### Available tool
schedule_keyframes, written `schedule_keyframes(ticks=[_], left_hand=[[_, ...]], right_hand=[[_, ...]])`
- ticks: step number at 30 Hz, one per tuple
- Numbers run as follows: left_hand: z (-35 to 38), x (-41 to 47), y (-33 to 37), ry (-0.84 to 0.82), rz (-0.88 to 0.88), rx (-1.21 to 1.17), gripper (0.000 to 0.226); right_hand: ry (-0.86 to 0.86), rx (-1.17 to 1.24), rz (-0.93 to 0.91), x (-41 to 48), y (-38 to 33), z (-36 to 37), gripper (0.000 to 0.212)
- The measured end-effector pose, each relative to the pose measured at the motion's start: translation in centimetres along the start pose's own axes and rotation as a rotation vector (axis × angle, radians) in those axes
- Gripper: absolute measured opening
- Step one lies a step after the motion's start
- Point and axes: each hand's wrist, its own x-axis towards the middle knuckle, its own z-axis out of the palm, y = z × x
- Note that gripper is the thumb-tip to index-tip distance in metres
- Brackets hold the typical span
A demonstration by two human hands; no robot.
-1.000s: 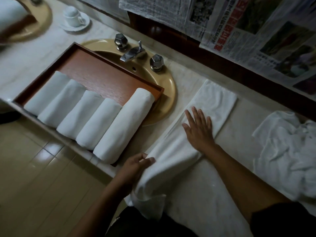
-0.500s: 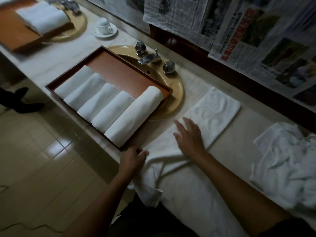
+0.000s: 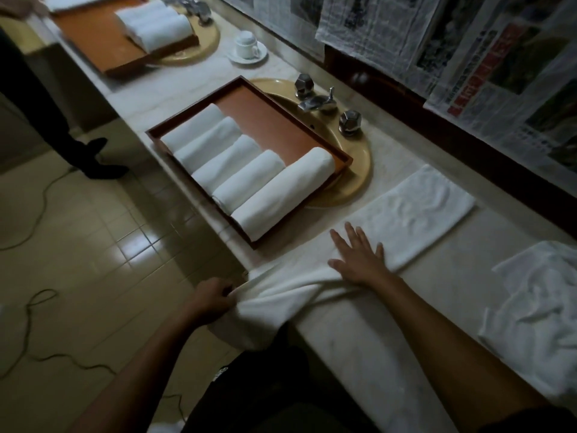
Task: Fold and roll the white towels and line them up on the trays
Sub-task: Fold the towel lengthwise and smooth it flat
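The left hand (image 3: pixel 209 296) is gripping the towel (image 3: pixel 406 210) edge with curled fingers; the right hand (image 3: pixel 359 259) is pressing it flat, fingers spread, beside the tray (image 3: pixel 281 126) holding 5 rolls (image 3: pixel 249 173).

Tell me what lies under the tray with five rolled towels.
The tray spans a yellow sink and the counter. The sink's rim shows; most of its bowl is covered.

A folded white towel (image 3: pixel 412 214) is being stretched across the tabletop (image 3: pixel 468 260), one end drooping off; five rolled towels (image 3: pixel 231 160) are being held side-by-side in a tray (image 3: pixel 274 120).
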Motion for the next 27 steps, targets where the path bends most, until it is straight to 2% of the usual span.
schedule_keyframes(ticks=[3,7,9,11,13,15,17,18,23,25,27], left_hand=[[-0.9,-1.9,-2.6,0.062,-0.013,-0.188,0.021],[-1.8,-5.4,-4.9,0.081,-0.013,-0.728,0.008],[-2.2,-6.6,-5.4,0.073,0.033,-0.909,0.02],[-2.1,-7.1,-5.8,0.106,0.038,-0.982,0.026],[-1.5,-6.9,-6.2,0.178,-0.011,-0.921,0.019],[-0.3,-6.0,-7.2,0.309,-0.11,-0.685,0.004],[0.8,-5.1,-8.3,0.421,-0.231,-0.454,0.016],[1.0,-4.9,-8.4,0.452,-0.258,-0.418,0.018],[0.6,-3.3,-6.6,0.426,-0.121,-0.333,0.011],[0.0,-2.2,-4.9,0.394,-0.016,-0.256,0.011],[-0.4,-0.9,-2.9,0.349,0.111,-0.196,0.015]], right_hand=[[-0.001,-0.013,0.009,0.1,-0.2,0.1,0.076],[0.005,-0.016,0.016,0.1,-0.6,0.0,0.076],[0.006,-0.009,0.023,0.0,-0.4,-0.1,0.075],[0.007,0.003,0.025,0.0,-0.5,0.1,0.075],[0.017,0.013,0.028,0.1,-0.6,0.2,0.075],[0.022,0.009,0.035,0.2,-0.8,0.2,0.075],[0.061,0.02,0.059,-0.1,-1.3,0.4,0.073],[0.122,0.045,0.076,-0.4,-1.5,0.7,0.07],[0.73,0.411,0.085,-5.3,-4.2,4.0,0.052],[0.811,0.569,0.221,-8.1,-6.5,5.7,0.047],[0.804,0.647,0.377,-10.4,-8.4,7.9,0.038]])
